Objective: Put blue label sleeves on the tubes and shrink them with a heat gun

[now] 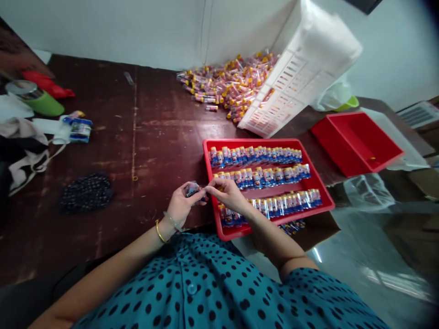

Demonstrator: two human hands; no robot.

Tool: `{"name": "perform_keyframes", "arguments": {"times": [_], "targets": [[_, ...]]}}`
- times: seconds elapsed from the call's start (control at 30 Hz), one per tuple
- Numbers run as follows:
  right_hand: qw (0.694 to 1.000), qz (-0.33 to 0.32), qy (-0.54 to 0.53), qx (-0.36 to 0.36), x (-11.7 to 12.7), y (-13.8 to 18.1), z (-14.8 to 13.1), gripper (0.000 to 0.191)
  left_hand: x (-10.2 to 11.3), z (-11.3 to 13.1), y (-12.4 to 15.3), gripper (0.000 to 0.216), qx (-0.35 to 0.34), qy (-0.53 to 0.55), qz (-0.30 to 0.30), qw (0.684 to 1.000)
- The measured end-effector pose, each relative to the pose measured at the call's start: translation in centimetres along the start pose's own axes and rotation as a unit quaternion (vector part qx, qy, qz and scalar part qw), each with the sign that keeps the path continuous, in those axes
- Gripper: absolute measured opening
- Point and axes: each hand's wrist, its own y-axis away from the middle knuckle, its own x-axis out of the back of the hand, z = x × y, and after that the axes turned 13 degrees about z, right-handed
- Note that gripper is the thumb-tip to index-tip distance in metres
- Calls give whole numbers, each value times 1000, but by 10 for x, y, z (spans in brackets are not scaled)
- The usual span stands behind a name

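Observation:
My left hand point(182, 202) is closed around a small clear tube with a blue label point(192, 188), held just above the dark wooden table point(144, 137). My right hand point(228, 194) pinches the tube's right end with its fingertips, over the left edge of a red tray point(207, 155). The tray holds three rows of several labelled tubes point(264, 176) lying side by side. A gold bangle point(159, 232) sits on my left wrist.
A pile of loose yellow-capped tubes point(229, 84) lies at the back, by a tipped white crate point(302, 68). An empty red bin point(356, 141) stands at the right. A dark heap of small pieces point(87, 192), a green cup point(37, 98) and cloth lie at the left.

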Motion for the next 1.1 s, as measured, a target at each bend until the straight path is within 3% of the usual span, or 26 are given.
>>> {"name": "perform_keyframes", "arguments": {"times": [0.27,0.43,0.57,0.73,0.97,1.1], "targets": [[999,3,42,23,1,-4,-5,24,8,-3,0,36,41,3,-42,998],[996,7,-40,-74,4,-7,0,23,20,-4,-7,33,43,-78,-67,994],[984,23,-136,-112,15,-13,-2,16,31,-4,-13,30,13,-126,-77,989],[968,-46,-208,-132,27,-18,-4,21,46,0,-13,28,30,-143,-105,984],[965,34,-237,-106,12,-21,-7,27,54,0,-10,36,31,-156,-112,981],[960,45,-260,-94,0,-22,-17,29,53,-2,-11,37,27,-143,-111,983]]}}
